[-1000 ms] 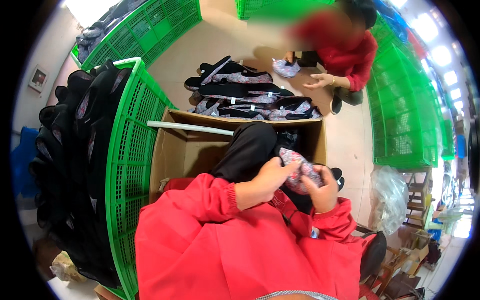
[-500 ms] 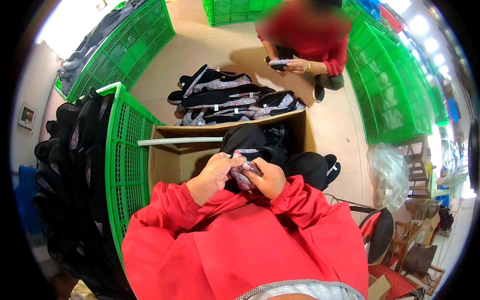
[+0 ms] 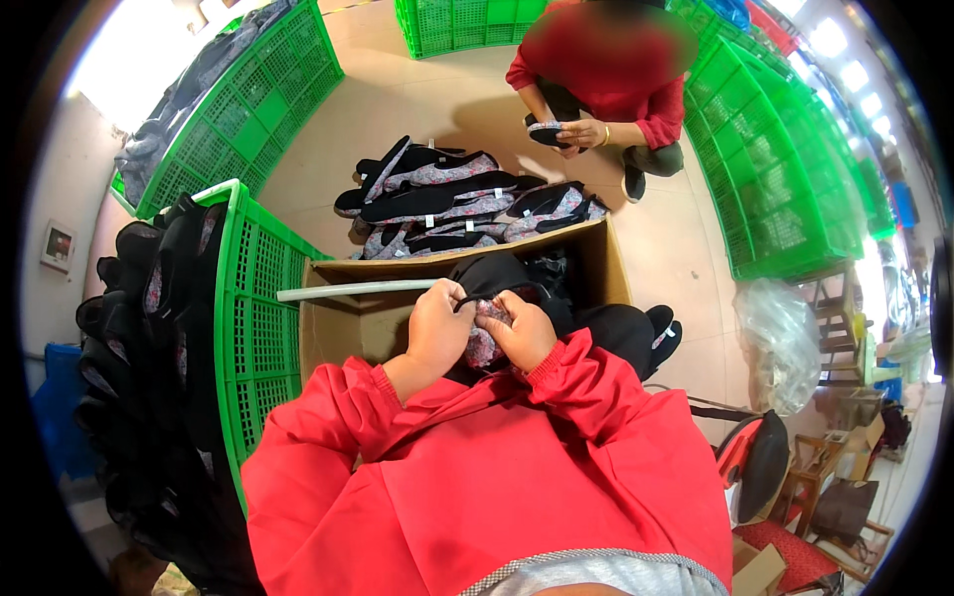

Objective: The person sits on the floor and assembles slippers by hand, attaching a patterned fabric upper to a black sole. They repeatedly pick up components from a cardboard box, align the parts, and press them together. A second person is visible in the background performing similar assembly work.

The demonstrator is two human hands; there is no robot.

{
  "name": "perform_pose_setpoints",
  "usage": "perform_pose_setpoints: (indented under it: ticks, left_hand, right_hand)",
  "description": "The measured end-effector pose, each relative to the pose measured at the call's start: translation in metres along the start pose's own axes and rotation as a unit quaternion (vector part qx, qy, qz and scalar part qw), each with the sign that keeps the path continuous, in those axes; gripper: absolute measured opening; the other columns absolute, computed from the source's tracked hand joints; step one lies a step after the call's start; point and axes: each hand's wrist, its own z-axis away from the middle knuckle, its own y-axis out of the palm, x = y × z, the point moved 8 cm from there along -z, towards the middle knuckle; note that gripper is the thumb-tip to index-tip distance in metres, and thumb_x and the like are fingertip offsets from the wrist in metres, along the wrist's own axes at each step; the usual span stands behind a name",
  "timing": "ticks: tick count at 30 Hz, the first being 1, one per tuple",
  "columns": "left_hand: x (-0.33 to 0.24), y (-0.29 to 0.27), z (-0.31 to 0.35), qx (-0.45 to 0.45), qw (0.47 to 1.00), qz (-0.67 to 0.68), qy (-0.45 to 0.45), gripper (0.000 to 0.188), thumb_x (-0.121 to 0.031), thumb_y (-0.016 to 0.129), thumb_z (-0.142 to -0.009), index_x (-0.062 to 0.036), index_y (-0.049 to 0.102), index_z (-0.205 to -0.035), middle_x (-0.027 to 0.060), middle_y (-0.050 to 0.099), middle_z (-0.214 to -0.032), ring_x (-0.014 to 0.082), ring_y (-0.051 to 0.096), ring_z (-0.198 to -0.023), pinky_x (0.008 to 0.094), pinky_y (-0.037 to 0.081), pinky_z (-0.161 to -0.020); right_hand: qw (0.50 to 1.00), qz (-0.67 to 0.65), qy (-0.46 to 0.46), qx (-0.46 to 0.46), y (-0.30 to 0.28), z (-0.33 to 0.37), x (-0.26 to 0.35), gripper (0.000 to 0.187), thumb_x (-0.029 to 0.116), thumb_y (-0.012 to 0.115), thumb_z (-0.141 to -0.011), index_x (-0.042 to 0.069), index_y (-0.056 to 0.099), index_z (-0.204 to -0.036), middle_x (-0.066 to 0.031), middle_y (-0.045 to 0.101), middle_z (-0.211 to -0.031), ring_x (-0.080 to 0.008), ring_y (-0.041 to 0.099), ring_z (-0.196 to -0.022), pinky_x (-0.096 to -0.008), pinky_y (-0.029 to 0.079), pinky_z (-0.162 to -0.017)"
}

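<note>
Both of my hands are closed on a soft black fabric slipper with a pink-and-grey floral lining (image 3: 483,348), held over my lap. My left hand (image 3: 437,323) pinches its black edge on the left side. On the right, my right hand (image 3: 522,330) grips it with the thumb pressed on the floral cloth. Part of the slipper is hidden behind my fingers. Just beyond stands an open cardboard box (image 3: 333,333), with a pale rod (image 3: 358,289) lying across it. A pile of similar slippers (image 3: 437,199) lies on the floor past the box.
A green plastic crate (image 3: 263,328) stands at my left, beside many hanging black slippers (image 3: 164,328). More green crates (image 3: 765,169) line the right. Across the floor, a crouching person in red (image 3: 606,79) holds a slipper (image 3: 545,132). A clear plastic bag (image 3: 780,343) lies at right.
My left hand has risen and turned, now pinching the slipper's black edge. More of the black edge shows around the floral lining. The other person has shifted the slipper in their hands.
</note>
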Motion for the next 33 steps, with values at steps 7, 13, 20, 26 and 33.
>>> perform_pose_setpoints:
  ticks: [7,13,20,26,33]
  left_hand:
    - [0.006,-0.011,0.024,-0.019,0.996,0.090,-0.006,0.025,-0.004,0.069,-0.085,0.0034,0.053,-0.103,0.0077,0.061,-0.093,0.0100,0.057,-0.076,0.0269,0.052,-0.061]
    - [0.073,0.021,0.039,0.051,0.947,0.301,-0.102,0.015,-0.007,0.061,-0.093,0.0034,0.051,-0.097,0.0092,0.060,-0.089,0.0144,0.060,-0.074,0.0337,0.060,-0.061]
    - [0.050,-0.008,0.053,-0.023,0.985,0.156,-0.068,0.020,-0.014,0.066,-0.091,-0.0016,0.054,-0.080,0.0006,0.056,-0.070,0.0057,0.049,-0.064,0.0242,0.041,-0.056]
    - [0.020,-0.016,0.062,-0.068,0.997,0.024,0.029,0.021,-0.009,0.073,-0.080,-0.0009,0.055,-0.079,0.0080,0.056,-0.067,0.0161,0.053,-0.058,0.0307,0.043,-0.054]
    - [-0.032,-0.012,0.057,-0.129,0.952,-0.159,0.229,0.024,0.003,0.065,-0.066,-0.0056,0.047,-0.080,0.0120,0.047,-0.075,0.0341,0.052,-0.075,0.0444,0.042,-0.067]
  right_hand:
    - [0.997,-0.037,0.068,-0.011,0.018,-0.021,-0.025,0.034,0.029,0.067,-0.084,-0.001,0.060,-0.097,-0.0234,0.065,-0.083,-0.0407,0.064,-0.079,-0.0427,0.049,-0.069]
    - [0.993,-0.066,0.094,0.010,0.031,-0.030,-0.037,0.037,0.033,0.067,-0.083,-0.001,0.061,-0.096,-0.0224,0.066,-0.081,-0.0384,0.065,-0.077,-0.0423,0.049,-0.069]
    - [0.995,-0.061,0.072,-0.017,0.042,-0.026,-0.032,0.034,0.032,0.066,-0.083,0.001,0.061,-0.097,-0.0225,0.066,-0.080,-0.0390,0.065,-0.077,-0.0431,0.049,-0.069]
    - [0.996,0.022,0.039,-0.082,0.037,-0.019,-0.012,0.028,0.027,0.067,-0.087,0.000,0.058,-0.091,-0.0207,0.065,-0.078,-0.0369,0.064,-0.073,-0.0414,0.049,-0.066]
    - [0.991,0.046,0.050,-0.116,0.039,-0.021,-0.008,0.030,0.034,0.059,-0.091,0.005,0.057,-0.096,-0.0227,0.065,-0.079,-0.0439,0.062,-0.076,-0.0521,0.047,-0.066]
